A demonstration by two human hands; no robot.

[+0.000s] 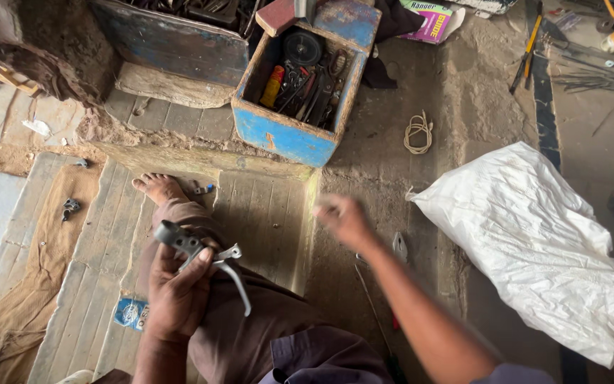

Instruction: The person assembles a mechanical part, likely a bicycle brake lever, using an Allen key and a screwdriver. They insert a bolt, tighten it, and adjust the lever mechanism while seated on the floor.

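My left hand (178,295) grips a bicycle brake lever (207,257), a dark clamp body with a silvery curved lever that points down to the right, over my bent leg (179,213). My right hand (342,219) is stretched forward over the dirt floor, blurred, its fingers curled; I cannot tell whether anything is in them. It points towards a blue wooden toolbox (286,135) that holds pliers, a red-and-yellow can and a black round part.
A white woven sack (534,235) lies at the right. A coil of cord (418,133) rests on the floor beyond my right hand. Long tools (527,50) lie at the far right. A small metal piece (69,208) sits on brown cloth at left.
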